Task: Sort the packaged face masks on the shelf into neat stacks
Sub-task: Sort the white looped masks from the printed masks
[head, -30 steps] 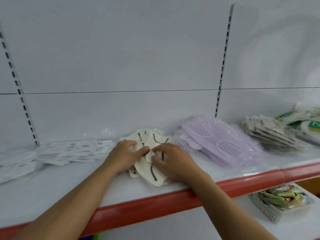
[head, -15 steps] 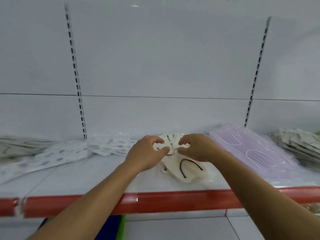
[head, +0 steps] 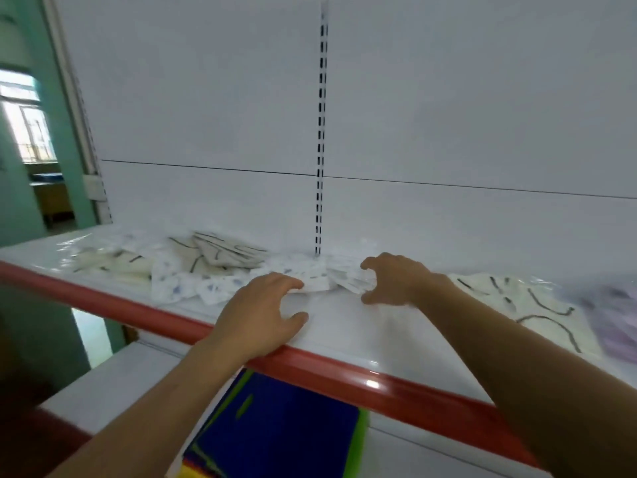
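At the far left of the frame we see a green wall (head: 20, 188). On the white shelf (head: 348, 331), in the left middle, cream masks with black straps (head: 220, 253) lie jumbled. They are overlapped by white packets printed with blue (head: 186, 286), which spread rightward past the slotted upright (head: 320, 132). At centre our left hand (head: 262, 312) lies relaxed, fingertips touching a packet's edge and gripping nothing. Just right of it, our right hand (head: 393, 281) is spread like a claw, fingers above and thumb below the packets' right end, not closed. Further right lie more cream masks (head: 537, 305), then blurred lilac masks (head: 617, 326).
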### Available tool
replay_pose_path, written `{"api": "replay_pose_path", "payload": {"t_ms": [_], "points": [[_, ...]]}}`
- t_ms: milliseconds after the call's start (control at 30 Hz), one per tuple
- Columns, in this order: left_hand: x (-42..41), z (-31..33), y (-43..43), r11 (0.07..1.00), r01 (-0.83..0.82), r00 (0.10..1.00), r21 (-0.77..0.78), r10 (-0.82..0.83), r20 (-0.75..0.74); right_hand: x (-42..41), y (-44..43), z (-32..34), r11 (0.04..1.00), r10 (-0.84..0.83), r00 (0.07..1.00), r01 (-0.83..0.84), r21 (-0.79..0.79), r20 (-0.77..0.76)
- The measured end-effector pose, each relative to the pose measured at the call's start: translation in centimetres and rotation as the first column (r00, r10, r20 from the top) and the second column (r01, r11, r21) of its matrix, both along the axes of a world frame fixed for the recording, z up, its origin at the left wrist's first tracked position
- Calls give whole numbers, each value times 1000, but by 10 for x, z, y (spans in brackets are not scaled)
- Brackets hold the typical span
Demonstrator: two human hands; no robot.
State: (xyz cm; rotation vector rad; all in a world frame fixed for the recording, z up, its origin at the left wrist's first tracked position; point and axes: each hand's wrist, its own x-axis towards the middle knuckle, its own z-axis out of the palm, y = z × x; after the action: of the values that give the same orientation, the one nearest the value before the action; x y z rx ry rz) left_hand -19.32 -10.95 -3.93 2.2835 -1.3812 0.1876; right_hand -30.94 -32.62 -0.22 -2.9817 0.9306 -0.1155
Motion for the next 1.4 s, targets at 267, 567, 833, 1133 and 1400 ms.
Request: {"api": "replay_pose_path", "payload": {"t_ms": [267,567,833,1133,1400], "points": [[79,4,-34,981,86,993,171,-99,70,39,-26,-4,992,-22,995,10,-122,-102],[132,16,-80,949,235,934,211,-280,219,44,-21,-11,964,-141,983,164,-209,120],[160,17,-88,913,336,867,232,-396,302,38,-5,11,934,-341,807,349,77,482],[127,18,-101,907,356,804,226,-420,421,19,-3,12,890,-407,529,413,193,744],[62,13,-129,852,499,791,161,-523,318,2,3,27,869,-303,179,456,194,936]]}}
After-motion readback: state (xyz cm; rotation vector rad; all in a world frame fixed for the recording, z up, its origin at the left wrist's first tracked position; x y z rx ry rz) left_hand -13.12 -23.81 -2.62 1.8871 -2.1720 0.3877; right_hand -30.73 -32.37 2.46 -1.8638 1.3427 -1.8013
